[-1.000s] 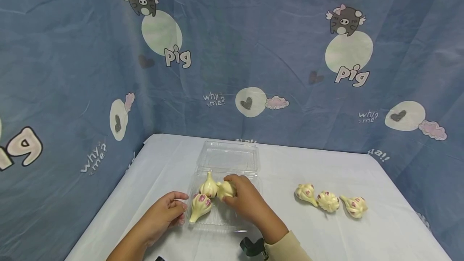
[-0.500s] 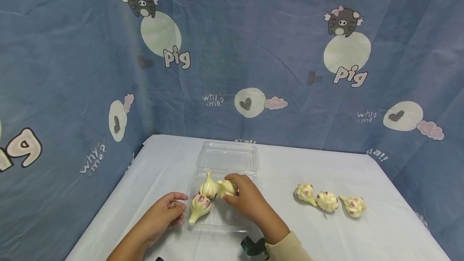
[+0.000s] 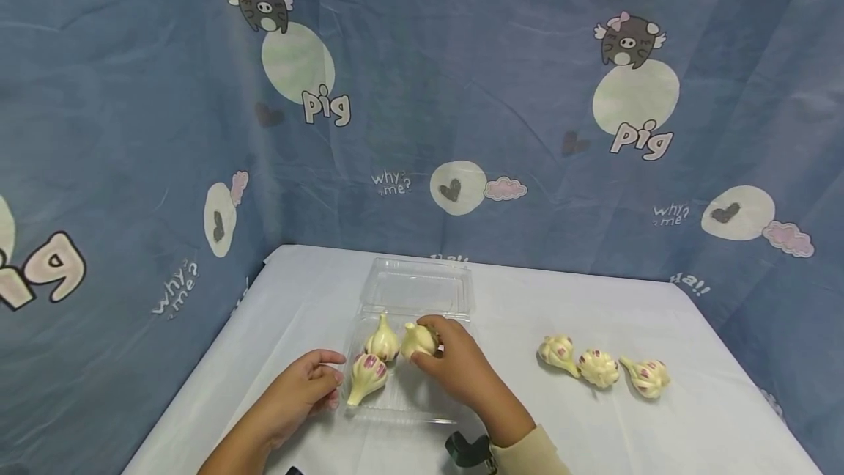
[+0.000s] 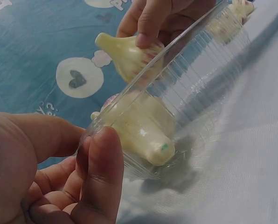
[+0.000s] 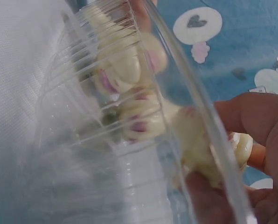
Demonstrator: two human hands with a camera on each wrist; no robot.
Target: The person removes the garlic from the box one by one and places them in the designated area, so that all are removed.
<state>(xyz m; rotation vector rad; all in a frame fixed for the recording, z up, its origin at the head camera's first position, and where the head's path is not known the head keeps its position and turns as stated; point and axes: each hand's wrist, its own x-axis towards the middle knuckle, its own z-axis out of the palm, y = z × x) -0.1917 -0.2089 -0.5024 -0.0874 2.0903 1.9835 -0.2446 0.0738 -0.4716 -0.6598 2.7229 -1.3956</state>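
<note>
My right hand point(image 3: 456, 361) grips a cream garlic bulb point(image 3: 418, 341) between thumb and fingers, over the base of a clear plastic clamshell box point(image 3: 412, 396). In the left wrist view, that bulb point(image 4: 129, 58) stands higher than the box rim, its stem pointing left. Two more garlic bulbs lie at the left inside the box: one with its stem up point(image 3: 382, 343), one purple-streaked point(image 3: 368, 376) with its stem toward me. My left hand point(image 3: 305, 389) pinches the box's left rim with thumb and finger, as the left wrist view shows.
The box's lid point(image 3: 417, 288) lies folded back behind its base. Three garlic bulbs, the middle one point(image 3: 598, 368) among them, form a row on the white tablecloth point(image 3: 554, 424) at the right. Near my right wrist is a dark curved object point(image 3: 467, 450). A blue printed curtain point(image 3: 409, 94) stands behind.
The garlic bulb in my right hand has shifted slightly right, opening a gap from the two others in the box. My left hand has stayed at the rim.
</note>
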